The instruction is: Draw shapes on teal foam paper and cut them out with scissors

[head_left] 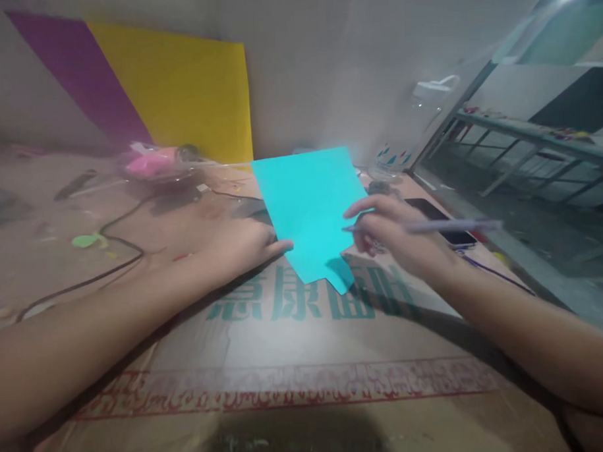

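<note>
A bright cyan sheet of paper [308, 206] with a cut, notched lower edge lies on the printed cardboard [296, 345]. My left hand [255, 244] is at the paper's left edge, its thumb resting on the sheet and its other fingers curled at or under the edge. On the right side, my right hand [381, 230] is closed on a slim purple pen [444, 226], whose tip points left over the paper's right part. The pen's far end extends to the right, blurred.
Purple [78, 72] and yellow [192, 91] sheets lean on the wall. A pink item in clear wrap [151, 164] and a black cable [129, 245] lie left. A clear bottle [402, 130] and phone [442, 224] are at the right.
</note>
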{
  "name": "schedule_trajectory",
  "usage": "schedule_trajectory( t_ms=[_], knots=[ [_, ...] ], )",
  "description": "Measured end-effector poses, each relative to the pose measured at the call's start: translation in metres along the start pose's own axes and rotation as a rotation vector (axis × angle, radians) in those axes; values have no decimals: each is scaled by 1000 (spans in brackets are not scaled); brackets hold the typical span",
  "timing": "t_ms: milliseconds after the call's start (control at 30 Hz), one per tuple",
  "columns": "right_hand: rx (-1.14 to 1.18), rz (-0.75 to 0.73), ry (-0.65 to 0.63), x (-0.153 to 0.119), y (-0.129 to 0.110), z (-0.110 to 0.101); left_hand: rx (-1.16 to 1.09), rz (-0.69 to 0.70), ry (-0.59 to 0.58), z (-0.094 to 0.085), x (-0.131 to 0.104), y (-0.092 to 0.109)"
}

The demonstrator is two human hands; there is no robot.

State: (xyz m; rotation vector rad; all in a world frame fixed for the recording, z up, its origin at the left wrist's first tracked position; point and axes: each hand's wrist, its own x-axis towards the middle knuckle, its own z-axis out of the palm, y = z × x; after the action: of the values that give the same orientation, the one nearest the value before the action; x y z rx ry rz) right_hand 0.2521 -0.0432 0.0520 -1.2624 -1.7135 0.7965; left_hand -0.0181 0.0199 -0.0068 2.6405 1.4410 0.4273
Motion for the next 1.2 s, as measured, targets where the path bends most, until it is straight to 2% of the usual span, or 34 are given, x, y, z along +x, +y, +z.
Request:
schedule_trajectory(
  t_ms=[67, 133, 267, 367, 433, 533, 633, 733, 833, 967, 1067, 1200],
  knots=[
    [-7, 7, -158, -10, -3, 21, -35, -5, 31, 3, 2, -3],
    [-9, 18, -242, -10, 3, 34, -72, 18, 60, 7, 7, -6],
    [82, 145, -235, 1, 30, 45, -111, 46, 90, 13, 17, -9],
    [262, 203, -191, 4, 43, 48, -73, 48, 133, 13, 18, -7],
    [414, 230, -190, 1, 44, 49, -62, 119, 149, 13, 15, -4],
    [541, 300, -300, -8, 34, 48, -104, 278, 76, 13, 10, 2],
    [409, 237, -295, -13, 23, 47, -133, 342, 7, 15, 6, 7],
    [237, 129, -218, -14, 18, 47, -148, 350, 21, 14, 3, 12],
    [155, 101, -236, -14, 22, 51, -158, 366, 21, 13, 1, 17],
    [30, 88, -208, -12, 31, 57, -171, 393, 0, 15, 1, 17],
    [-9, 100, -196, -8, 30, 56, -160, 354, -16, 17, 0, 13],
    [28, 159, -250, -5, 26, 49, -172, 329, -123, 19, -3, 12]
  ],
)
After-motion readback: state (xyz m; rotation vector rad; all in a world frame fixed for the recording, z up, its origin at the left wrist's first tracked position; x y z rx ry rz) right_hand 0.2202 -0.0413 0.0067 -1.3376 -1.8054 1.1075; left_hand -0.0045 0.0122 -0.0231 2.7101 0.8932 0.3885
